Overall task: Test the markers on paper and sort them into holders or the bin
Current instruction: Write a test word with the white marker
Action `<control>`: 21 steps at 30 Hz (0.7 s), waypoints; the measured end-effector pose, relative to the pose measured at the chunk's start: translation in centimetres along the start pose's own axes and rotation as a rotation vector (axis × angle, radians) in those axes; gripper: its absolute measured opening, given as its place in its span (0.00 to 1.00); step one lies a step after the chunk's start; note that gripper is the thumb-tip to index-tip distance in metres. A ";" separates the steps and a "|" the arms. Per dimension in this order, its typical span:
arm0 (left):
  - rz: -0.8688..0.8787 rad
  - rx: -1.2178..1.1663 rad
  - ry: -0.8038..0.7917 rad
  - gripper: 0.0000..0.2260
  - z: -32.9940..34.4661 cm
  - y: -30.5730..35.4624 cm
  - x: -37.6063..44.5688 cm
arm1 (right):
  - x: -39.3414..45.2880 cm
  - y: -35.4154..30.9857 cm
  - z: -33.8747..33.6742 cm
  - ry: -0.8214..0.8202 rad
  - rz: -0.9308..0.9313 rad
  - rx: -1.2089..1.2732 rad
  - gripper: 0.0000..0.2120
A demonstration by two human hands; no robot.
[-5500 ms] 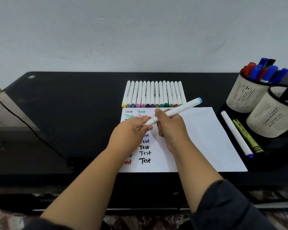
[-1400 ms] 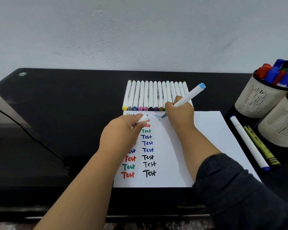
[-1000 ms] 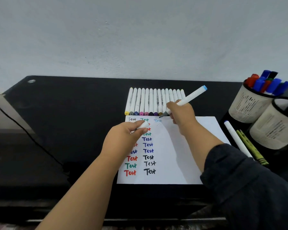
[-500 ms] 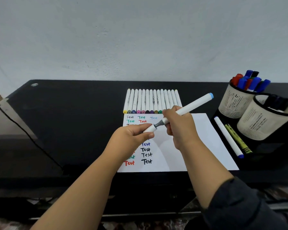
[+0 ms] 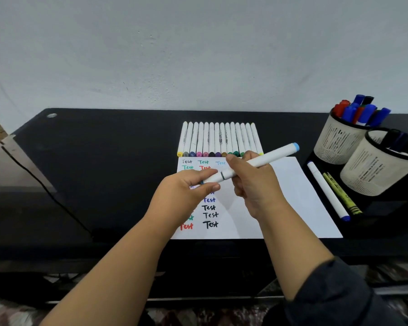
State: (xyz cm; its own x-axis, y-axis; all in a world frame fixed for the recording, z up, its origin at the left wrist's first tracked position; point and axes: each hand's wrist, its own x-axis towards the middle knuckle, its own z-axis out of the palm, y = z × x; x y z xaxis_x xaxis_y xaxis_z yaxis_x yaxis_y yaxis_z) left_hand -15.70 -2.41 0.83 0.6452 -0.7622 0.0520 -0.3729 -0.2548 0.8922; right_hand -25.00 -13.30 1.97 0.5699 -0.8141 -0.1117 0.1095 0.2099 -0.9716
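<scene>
Left hand (image 5: 186, 191) fingers (image 5: 207, 174) pinch the cap onto the light-blue marker (image 5: 257, 162); right hand (image 5: 252, 182) grips its barrel above the test paper (image 5: 292, 196). Recapping, I'd say, so next it goes to a holder (image 5: 339, 140) far right.

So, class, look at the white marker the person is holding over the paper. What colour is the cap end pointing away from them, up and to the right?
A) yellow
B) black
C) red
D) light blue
D: the marker, gripped by the right hand with the left hand pinching its near end, shows a light blue tip at its far upper-right end.
</scene>
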 end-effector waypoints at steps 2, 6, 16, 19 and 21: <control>0.021 0.014 0.034 0.15 0.4 0.0 0.0 | 0.2 0.4 0.2 0.044 0.015 0.031 0.18; 0.039 0.033 0.121 0.13 1.3 0.3 -0.3 | 0.6 0.9 0.4 0.041 0.038 0.104 0.18; 0.042 0.232 0.131 0.15 2.5 0.4 -0.1 | 0.9 1.0 0.1 0.079 0.134 0.054 0.12; 0.010 0.238 0.111 0.15 2.9 0.6 0.0 | 0.7 0.6 -0.2 0.105 0.127 -0.008 0.07; -0.021 0.212 0.125 0.15 2.9 0.5 -0.2 | 0.7 0.2 -0.7 0.134 0.103 0.054 0.09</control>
State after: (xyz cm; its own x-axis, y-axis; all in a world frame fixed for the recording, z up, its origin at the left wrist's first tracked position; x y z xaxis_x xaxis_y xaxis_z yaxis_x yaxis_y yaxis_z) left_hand -17.96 -4.15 -0.03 0.7269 -0.6792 0.1016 -0.4818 -0.3989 0.7803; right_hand -25.14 -14.15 1.60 0.4674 -0.8506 -0.2407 0.1018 0.3222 -0.9412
